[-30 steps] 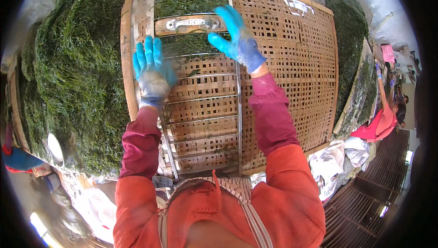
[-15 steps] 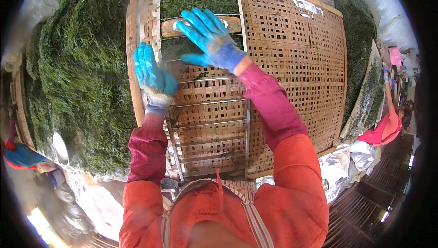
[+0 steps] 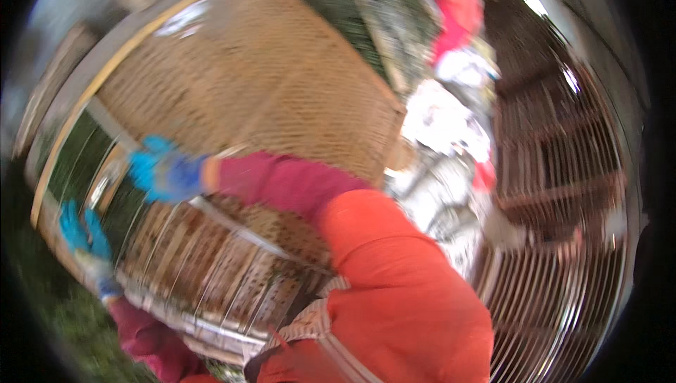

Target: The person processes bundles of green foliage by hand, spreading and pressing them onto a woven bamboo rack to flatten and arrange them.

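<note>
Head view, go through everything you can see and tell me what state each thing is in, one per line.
Woven bamboo tray: tilted in the picture, mostly bare, blurred.
Metal frame: lying across the tray's lower part.
Green strands: spread at the tray's left end.
Left hand: blue-gloved, at the tray's left edge; grip unclear.
Right hand: blue-gloved, reaching over the tray; blurred.
</note>
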A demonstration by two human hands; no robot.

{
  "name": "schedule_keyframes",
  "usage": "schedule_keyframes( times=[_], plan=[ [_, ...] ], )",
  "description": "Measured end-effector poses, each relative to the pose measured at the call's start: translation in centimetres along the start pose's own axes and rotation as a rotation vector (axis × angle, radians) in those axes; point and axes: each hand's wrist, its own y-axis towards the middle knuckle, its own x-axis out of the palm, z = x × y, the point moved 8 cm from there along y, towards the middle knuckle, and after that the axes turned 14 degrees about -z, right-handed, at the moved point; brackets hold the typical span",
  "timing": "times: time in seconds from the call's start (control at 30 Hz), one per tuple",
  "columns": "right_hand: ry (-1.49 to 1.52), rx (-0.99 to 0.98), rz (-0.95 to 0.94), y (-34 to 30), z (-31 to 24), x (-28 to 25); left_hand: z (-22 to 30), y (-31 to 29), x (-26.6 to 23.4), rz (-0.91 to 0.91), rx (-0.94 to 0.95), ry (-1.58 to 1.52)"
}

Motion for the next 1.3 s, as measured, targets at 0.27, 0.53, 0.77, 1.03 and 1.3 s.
schedule_keyframes(
  times=[0.27,0.53,0.77,1.03,1.3],
  plan=[
    [0.323,0.367,0.379,-2.2,6.2,-1.7,-1.5,3.3,0.6,0.017,0.102,0.337],
    [0.176,0.347,0.262,5.9,4.5,5.4,2.4,0.7,5.3,-0.226,0.116,-0.442],
    [0.372,0.368,0.207,8.1,3.8,8.6,-5.5,0.7,4.9,0.062,-0.032,0.673],
    [0.474,0.579,0.076,6.5,4.4,6.2,-6.4,-12.3,-2.7,0.292,-0.295,-0.370],
    [0.360,0.673,0.175,-1.8,-6.4,-1.6,-29.9,-34.8,6.7,0.048,-0.911,-0.303]
  ],
)
